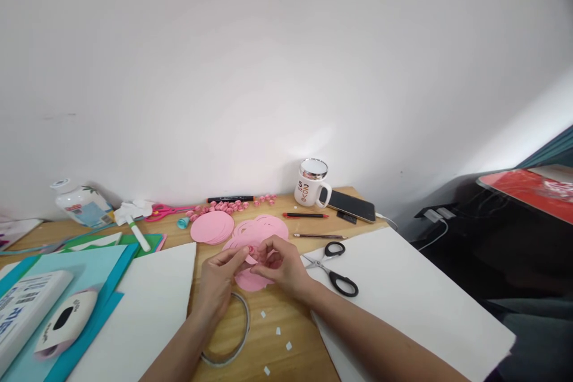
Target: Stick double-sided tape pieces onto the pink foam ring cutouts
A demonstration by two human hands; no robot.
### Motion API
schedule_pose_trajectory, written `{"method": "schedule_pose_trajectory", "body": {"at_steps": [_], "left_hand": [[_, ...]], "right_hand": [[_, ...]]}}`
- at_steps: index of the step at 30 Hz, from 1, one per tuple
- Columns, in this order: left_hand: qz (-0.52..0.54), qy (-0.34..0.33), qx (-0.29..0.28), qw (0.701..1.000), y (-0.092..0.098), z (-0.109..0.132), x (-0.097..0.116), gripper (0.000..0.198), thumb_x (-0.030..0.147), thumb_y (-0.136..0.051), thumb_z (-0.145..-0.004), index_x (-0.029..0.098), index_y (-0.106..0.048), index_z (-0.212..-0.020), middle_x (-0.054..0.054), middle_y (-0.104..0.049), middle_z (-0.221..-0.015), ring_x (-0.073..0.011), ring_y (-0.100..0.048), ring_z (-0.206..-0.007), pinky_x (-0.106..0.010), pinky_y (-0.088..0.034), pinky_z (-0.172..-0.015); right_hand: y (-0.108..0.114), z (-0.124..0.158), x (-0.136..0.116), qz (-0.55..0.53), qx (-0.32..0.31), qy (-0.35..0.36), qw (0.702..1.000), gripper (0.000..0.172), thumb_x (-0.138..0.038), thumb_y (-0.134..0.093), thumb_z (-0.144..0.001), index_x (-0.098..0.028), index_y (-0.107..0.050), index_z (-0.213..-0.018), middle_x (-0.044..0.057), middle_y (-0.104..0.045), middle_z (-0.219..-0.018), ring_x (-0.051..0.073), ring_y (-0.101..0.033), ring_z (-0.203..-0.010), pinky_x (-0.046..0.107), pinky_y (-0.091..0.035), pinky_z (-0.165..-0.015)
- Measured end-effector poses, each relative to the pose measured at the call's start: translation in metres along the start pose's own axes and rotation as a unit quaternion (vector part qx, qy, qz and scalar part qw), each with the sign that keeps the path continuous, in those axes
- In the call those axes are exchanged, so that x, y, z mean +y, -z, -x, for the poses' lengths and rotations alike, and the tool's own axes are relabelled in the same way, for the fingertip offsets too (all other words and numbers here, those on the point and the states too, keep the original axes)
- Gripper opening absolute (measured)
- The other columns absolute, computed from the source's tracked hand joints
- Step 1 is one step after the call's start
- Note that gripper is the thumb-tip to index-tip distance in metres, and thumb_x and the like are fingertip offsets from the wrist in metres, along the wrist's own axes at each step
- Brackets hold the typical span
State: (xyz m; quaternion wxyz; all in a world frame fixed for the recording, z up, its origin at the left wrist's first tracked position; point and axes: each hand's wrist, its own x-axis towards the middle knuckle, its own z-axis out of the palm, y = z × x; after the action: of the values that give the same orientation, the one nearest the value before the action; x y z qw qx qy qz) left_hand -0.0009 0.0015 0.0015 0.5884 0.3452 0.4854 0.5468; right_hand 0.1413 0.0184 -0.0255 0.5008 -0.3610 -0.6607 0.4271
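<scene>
Both hands meet over the middle of the wooden table. Between the fingertips is a small piece of pink paper, rolled or curled at its top. My left hand pinches it from the left. My right hand has its fingers bent round the paper's other side, partly hiding it. Beneath and behind them lie pink paper cutouts, and a stack of pink paper circles is to the left. A roll of tape lies below my left wrist. Black-handled scissors rest open right of my right hand.
Small pink rolled pieces lie by the wall. A white mug, a phone, a red pen and a pencil are at the back right. White sheets flank the hands. Coloured paper lies left.
</scene>
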Motion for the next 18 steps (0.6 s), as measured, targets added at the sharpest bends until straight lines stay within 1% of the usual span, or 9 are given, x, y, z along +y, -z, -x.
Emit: {"method": "schedule_pose_trajectory", "body": {"at_steps": [2,5,8,10,12,15,18], "left_hand": [[0.001,-0.004,0.009,1.000,0.0014,-0.0010,-0.0015,0.024,0.030,-0.076,-0.055,0.012,-0.073,-0.071,-0.007,-0.070,-0.064,-0.0169,-0.060,-0.059,-0.027,-0.048,-0.058],[0.007,0.001,0.021,1.000,0.0019,-0.0009,-0.0025,0.024,0.030,-0.077,-0.054,0.012,-0.073,-0.069,-0.007,-0.070,-0.065,-0.0164,-0.060,-0.061,-0.026,-0.048,-0.059],[0.022,0.010,0.030,0.999,-0.0007,0.0008,0.0001,0.022,0.028,-0.078,-0.052,0.013,-0.073,-0.066,-0.007,-0.070,-0.064,-0.0166,-0.061,-0.063,-0.025,-0.048,-0.060],[0.030,0.012,0.032,0.999,-0.0028,0.0022,0.0025,0.022,0.028,-0.079,-0.050,0.013,-0.074,-0.066,-0.007,-0.071,-0.064,-0.0166,-0.061,-0.064,-0.024,-0.048,-0.060],[0.029,0.009,0.029,0.999,-0.0041,0.0029,0.0038,0.023,0.027,-0.079,-0.050,0.013,-0.074,-0.067,-0.007,-0.071,-0.066,-0.0167,-0.062,-0.065,-0.024,-0.048,-0.061],[0.009,-0.003,0.037,0.999,-0.0037,0.0022,0.0024,0.026,0.028,-0.079,-0.050,0.013,-0.074,-0.071,-0.007,-0.072,-0.070,-0.0181,-0.063,-0.068,-0.026,-0.049,-0.063],[-0.014,-0.022,0.059,0.998,-0.0022,0.0004,-0.0004,0.029,0.029,-0.079,-0.049,0.013,-0.073,-0.073,-0.008,-0.072,-0.072,-0.0190,-0.064,-0.069,-0.026,-0.050,-0.064]], "right_hand": [[-0.0018,0.0004,-0.0003,-0.016,-0.008,-0.023,1.000,0.025,-0.033,-0.073,-0.062,-0.018,-0.056,-0.072,-0.001,-0.058,-0.068,0.009,-0.052,-0.056,0.021,-0.044,-0.050],[-0.0030,0.0004,-0.0015,-0.054,-0.014,-0.041,0.998,0.019,-0.033,-0.068,-0.067,-0.017,-0.057,-0.070,0.001,-0.062,-0.068,0.010,-0.055,-0.057,0.022,-0.045,-0.053],[-0.0027,0.0005,-0.0010,-0.043,-0.011,-0.051,0.998,0.019,-0.032,-0.070,-0.065,-0.017,-0.059,-0.069,0.001,-0.062,-0.066,0.010,-0.053,-0.054,0.021,-0.043,-0.051],[-0.0026,0.0008,0.0008,-0.024,-0.015,-0.054,0.998,0.021,-0.032,-0.072,-0.062,-0.017,-0.060,-0.071,-0.001,-0.060,-0.063,0.009,-0.050,-0.051,0.020,-0.040,-0.047],[-0.0032,0.0013,0.0030,-0.020,-0.022,-0.055,0.998,0.023,-0.033,-0.072,-0.062,-0.017,-0.061,-0.073,-0.002,-0.059,-0.062,0.008,-0.047,-0.049,0.019,-0.037,-0.045],[-0.0050,0.0020,0.0050,-0.067,-0.042,-0.079,0.994,0.023,-0.037,-0.068,-0.066,-0.017,-0.059,-0.072,-0.003,-0.056,-0.058,0.007,-0.046,-0.045,0.018,-0.038,-0.043],[-0.0063,0.0017,0.0042,-0.149,-0.055,-0.130,0.979,0.027,-0.041,-0.067,-0.067,-0.016,-0.057,-0.072,-0.003,-0.057,-0.055,0.008,-0.050,-0.045,0.020,-0.043,-0.046]]}}
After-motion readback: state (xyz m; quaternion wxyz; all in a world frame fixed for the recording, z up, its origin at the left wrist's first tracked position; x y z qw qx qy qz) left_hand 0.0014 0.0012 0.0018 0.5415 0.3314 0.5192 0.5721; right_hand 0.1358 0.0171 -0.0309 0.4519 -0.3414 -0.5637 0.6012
